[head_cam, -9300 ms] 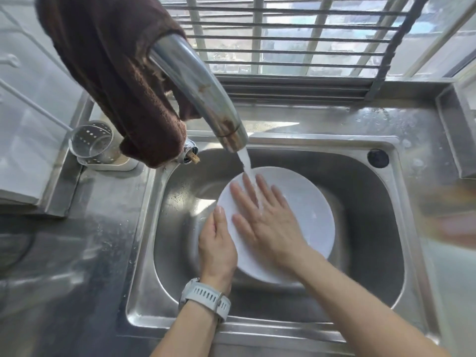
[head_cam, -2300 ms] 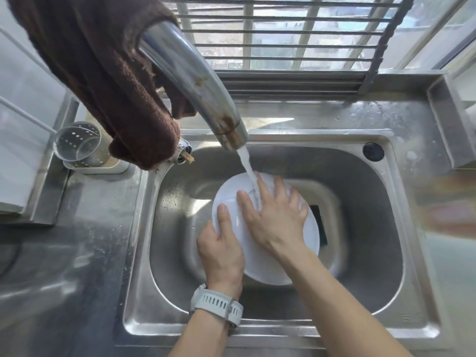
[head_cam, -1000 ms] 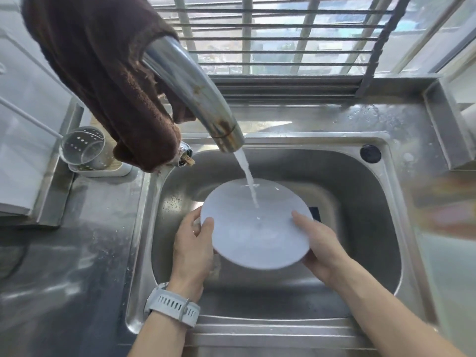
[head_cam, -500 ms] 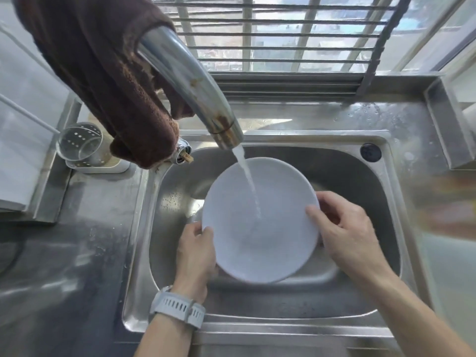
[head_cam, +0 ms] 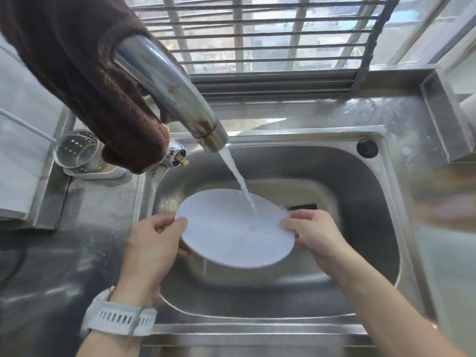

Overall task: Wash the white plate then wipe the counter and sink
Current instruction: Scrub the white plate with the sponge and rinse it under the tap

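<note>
Here the steel counter [head_cam: 64, 266] is running around the sink [head_cam: 360, 202], whose basin is filling the middle of the view. A brown cloth [head_cam: 85, 73] is hanging over the back of the faucet [head_cam: 170, 91], which is sending a stream of water [head_cam: 238, 179] down onto the white plate [head_cam: 231, 233]. The plate is being held over the basin, tilted a little, clear of the bottom. The left hand [head_cam: 152, 248] is gripping the plate's left rim, thumb on top and fingers curling beneath. The right hand [head_cam: 316, 235] is pinching the right rim in the same way. A white watch [head_cam: 118, 318] is sitting on the left wrist. A perforated metal cup [head_cam: 74, 148] is standing on the counter left of the sink, and a dark round plug [head_cam: 367, 148] is sitting at the sink's far right corner.
</note>
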The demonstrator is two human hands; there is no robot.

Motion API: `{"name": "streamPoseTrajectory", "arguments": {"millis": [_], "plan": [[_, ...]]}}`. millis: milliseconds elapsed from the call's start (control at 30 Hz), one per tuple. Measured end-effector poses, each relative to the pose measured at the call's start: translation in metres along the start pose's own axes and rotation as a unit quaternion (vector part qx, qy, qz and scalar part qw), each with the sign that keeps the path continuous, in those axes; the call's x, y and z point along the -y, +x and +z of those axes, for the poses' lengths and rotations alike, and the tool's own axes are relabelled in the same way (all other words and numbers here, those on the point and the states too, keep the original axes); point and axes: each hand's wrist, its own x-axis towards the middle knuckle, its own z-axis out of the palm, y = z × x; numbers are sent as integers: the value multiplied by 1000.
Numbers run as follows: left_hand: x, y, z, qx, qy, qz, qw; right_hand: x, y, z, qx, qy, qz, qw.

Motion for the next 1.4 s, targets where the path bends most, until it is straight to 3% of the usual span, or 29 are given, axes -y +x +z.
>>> {"name": "streamPoseTrajectory", "arguments": {"millis": [133,267,533,900,1167,1400], "plan": [[9,-5,-12,15,39,-31,999,11,-19,-5,-9,-71,-41,997],[12,-16,1,48,49,-8,998,20,-40,-33,-43,-144,-81,985],[17,-27,51,87,16,8,996,18,-54,-81,-143,-154,-150,966],[3,-42,64,-12,101,136,985,-5,-48,-92,-199,-184,-241,932],[-3,-78,41,-87,239,252,934,-14,-79,-97,-181,-286,-284,897],[-36,-125,-1,-105,280,297,907,15,-143,-97,-196,-299,-307,882]]}}
